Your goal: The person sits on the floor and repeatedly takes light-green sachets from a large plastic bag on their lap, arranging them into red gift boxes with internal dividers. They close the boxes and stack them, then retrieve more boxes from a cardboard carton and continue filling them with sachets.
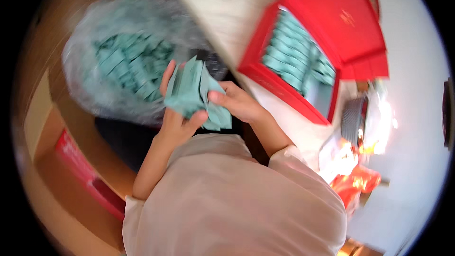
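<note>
Both my hands hold one bunch of small teal packets in front of my chest. My left hand grips the bunch from below and behind, thumb across the front. From the right, my right hand pinches it with the thumb on top. A clear plastic bag full of the same teal packets lies just beyond my left hand. To the right stands an open red box with teal packets lined up inside it. The picture is blurred by motion.
The red box lid is tilted up behind the box on a white table. A dark ribbed round object and orange-red wrapping lie at the right. A brown cardboard box with a red item sits lower left.
</note>
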{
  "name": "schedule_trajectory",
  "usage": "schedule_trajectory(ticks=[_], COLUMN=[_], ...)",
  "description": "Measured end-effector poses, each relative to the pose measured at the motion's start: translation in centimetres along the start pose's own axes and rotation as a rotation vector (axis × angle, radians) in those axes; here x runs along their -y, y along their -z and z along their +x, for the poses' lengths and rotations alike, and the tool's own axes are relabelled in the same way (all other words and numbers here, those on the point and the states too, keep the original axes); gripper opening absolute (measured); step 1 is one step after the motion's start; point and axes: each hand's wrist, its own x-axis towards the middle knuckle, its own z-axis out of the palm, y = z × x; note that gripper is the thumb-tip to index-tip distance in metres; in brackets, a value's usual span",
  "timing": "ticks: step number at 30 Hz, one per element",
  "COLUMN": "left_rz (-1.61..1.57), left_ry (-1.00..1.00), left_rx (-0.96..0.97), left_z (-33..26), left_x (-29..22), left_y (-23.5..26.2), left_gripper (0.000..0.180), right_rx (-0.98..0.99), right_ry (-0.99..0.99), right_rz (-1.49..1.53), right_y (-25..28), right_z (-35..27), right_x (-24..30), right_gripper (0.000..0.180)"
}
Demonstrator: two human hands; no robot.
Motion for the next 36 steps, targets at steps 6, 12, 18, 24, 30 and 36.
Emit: schedule_trajectory(ticks=[6,12,18,24,30,36], left_rz=[-0.319,-0.325,-0.439,-0.453,-0.479,-0.506], left_ry=[-0.154,0.105,0.330,0.484,0.552,0.626], left_rx=[0.230,0.243,0.096,0.091,0.103,0.113], left_z=[2.9,2.8,1.8,1.1,0.2,-0.5], left_x=[-4.3,-4.8,-2.4,-1.6,-0.6,1.0], left_y=[-5.1,-6.1,-6.0,-5.8,-6.1,-5.2], left_gripper=[0.074,0.036,0.023,0.020,0.021,0.021], right_rx=[-0.499,-0.975,-0.950,-1.011,-0.986,-0.980], right_ry=[0.338,0.055,0.024,0.059,0.036,0.036], right_rz=[-0.115,-0.883,-1.478,-1.717,-1.630,-1.649], right_y=[7.1,16.7,20.8,23.1,23.3,20.9], right_z=[-14.7,-24.5,-21.2,-17.6,-17.9,-19.8], right_x=[4.1,5.6,3.3,0.2,0.4,2.4], right_gripper=[0.051,0.045,0.056,0.092,0.103,0.106])
